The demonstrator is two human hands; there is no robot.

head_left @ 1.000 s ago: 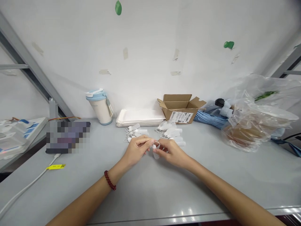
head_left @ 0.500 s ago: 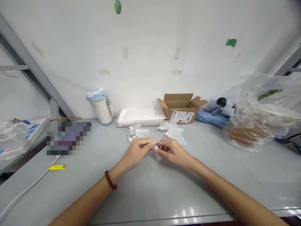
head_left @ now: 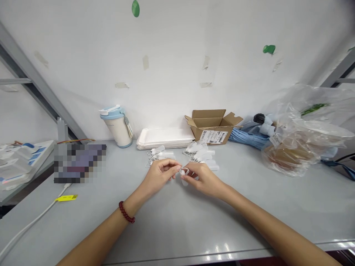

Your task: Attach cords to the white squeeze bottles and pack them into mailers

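My right hand (head_left: 200,174) pinches a small translucent white plastic tube (head_left: 185,182) by its top, between thumb and fingers. A thin white cord loop (head_left: 185,169) curves up from the tube's end. My left hand (head_left: 162,173) is closed in a pinch at the loop's left side, thumb against forefinger; the bit of cord between the tips is mostly hidden. Just beyond my hands lie two groups of similar corded white tubes, a left group (head_left: 165,154) and a right group (head_left: 203,157), both on the grey table (head_left: 177,229).
Behind the tubes are a stack of white padded envelopes (head_left: 166,138) and an open cardboard box (head_left: 212,131). A cup (head_left: 118,129) stands to the left, near a pixelated phone-like device (head_left: 85,159) with a white cable (head_left: 36,218). At right are blue fabric (head_left: 248,138) and a plastic-bagged container (head_left: 295,157).
The hands stay together over the same spot. My left fingertips have drawn slightly left from the right hand, and the tube hangs less far below the fingers. The view has shifted a little.
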